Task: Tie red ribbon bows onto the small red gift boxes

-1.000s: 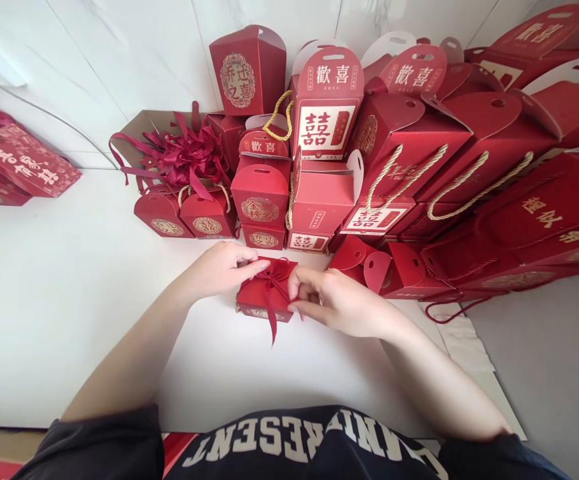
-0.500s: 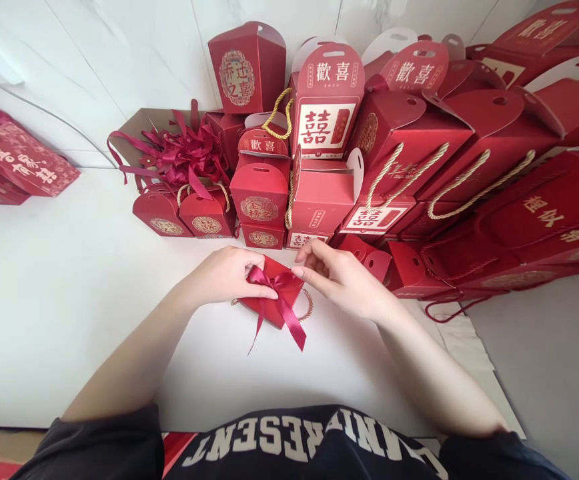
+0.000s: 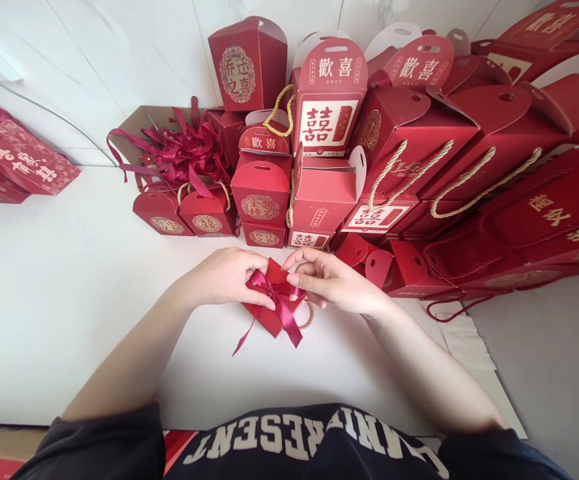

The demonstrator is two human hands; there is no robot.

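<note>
A small red gift box (image 3: 265, 320) sits on the white table in front of me, with a magenta satin ribbon (image 3: 287, 319) tied in a bow on its top. My left hand (image 3: 225, 276) is closed on the bow's left side, thumb lying along the ribbon near the knot. On the other side, my right hand (image 3: 330, 281) pinches the bow's right loop between thumb and fingers. Two ribbon tails hang towards me over the box. A twisted cord handle (image 3: 311, 315) curves out at the box's right, partly under my right hand.
Stacked red gift boxes (image 3: 262, 190) line the wall behind my hands. Larger red boxes with cord handles (image 3: 489, 180) crowd the right. An open box holds loose magenta ribbons (image 3: 179, 150). More patterned red boxes (image 3: 24, 157) stand far left. The white table (image 3: 59, 300) runs beneath.
My right hand has moved left and closed on the bow's right loop. The left ribbon tail has swung outward to the left. My left hand has stayed on the bow.
</note>
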